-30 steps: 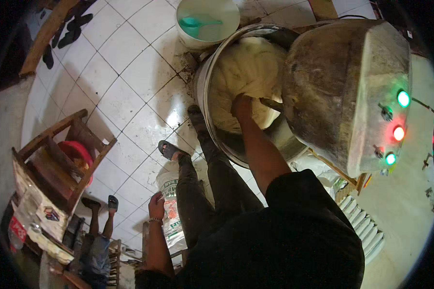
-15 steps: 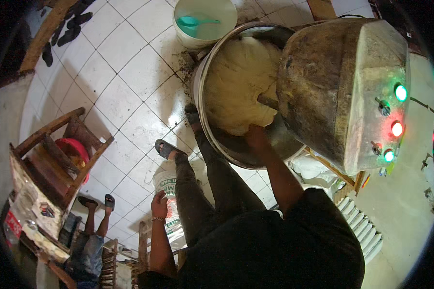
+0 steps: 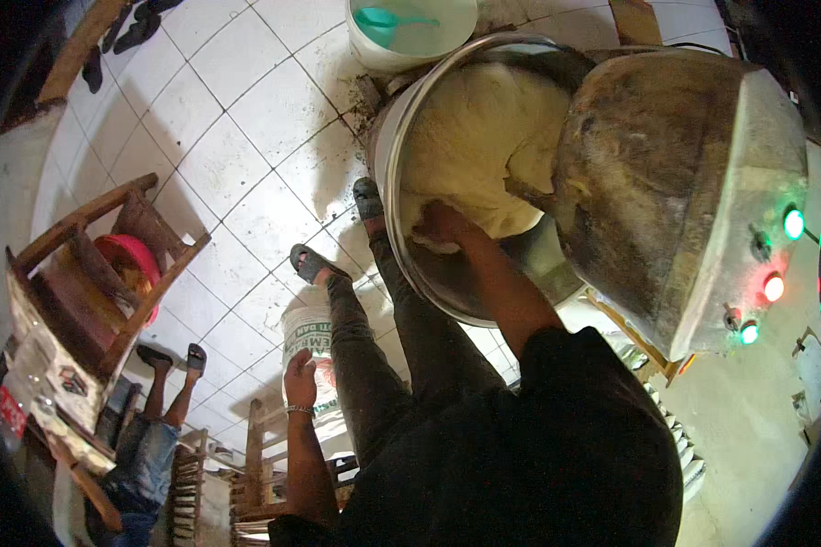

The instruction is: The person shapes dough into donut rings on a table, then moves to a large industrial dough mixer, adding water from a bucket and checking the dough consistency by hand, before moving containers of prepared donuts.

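My right hand (image 3: 442, 223) is inside the steel mixer bowl (image 3: 393, 169), its curled fingers gripping the pale dough (image 3: 474, 118) at the lower left. A dark mixing arm (image 3: 529, 191) enters the dough from the mixer's large, worn metal housing (image 3: 639, 191), which has knobs and lit green and red buttons on its right side. My left hand (image 3: 299, 381) hangs beside my leg in front of a white printed sack (image 3: 301, 324), holding nothing, fingers loosely bent.
A white bucket (image 3: 365, 50) with a turquoise scoop (image 3: 379, 27) stands behind the bowl. A wooden chair (image 3: 82, 214), red basin (image 3: 150, 264) and another person's legs (image 3: 178, 401) are at left. Sandals (image 3: 137, 27) lie upper left; stacked white items (image 3: 689, 465) are lower right.
My right hand moved from the dough's middle down to the bowl's near edge, then leftward and slightly up. The dough shifted shape. My left hand stays low; the view shifted slightly.
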Motion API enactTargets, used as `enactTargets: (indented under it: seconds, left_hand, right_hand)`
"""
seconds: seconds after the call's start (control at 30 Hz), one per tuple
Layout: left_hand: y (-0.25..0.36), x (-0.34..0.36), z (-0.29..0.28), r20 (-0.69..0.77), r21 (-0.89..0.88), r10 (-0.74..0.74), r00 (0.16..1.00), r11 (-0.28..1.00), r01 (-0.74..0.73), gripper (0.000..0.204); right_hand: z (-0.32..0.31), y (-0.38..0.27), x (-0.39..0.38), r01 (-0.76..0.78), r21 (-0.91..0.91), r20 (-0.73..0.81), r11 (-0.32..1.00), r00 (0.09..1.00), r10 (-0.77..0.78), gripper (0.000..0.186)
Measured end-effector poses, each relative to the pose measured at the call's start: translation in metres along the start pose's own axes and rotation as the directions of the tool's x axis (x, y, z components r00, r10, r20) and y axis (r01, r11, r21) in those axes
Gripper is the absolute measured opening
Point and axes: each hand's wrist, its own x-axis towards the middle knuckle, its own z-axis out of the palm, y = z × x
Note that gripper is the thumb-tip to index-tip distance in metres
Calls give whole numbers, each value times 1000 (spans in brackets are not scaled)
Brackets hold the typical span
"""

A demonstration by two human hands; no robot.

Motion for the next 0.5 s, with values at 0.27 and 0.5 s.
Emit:
enactTargets:
  seconds: [0.27, 0.5]
  left_hand:
    - [-15, -14, 10, 13, -31, -16, 1000, 999, 16, 39]
    - [-51, -15, -4, 7, 40, 26, 1000, 999, -27, 39]
  right_hand:
    - [-113, -74, 46, 45, -416, -299, 908, 937, -183, 59]
    - [-112, -94, 21, -133, -452, -123, 882, 989, 86, 56]
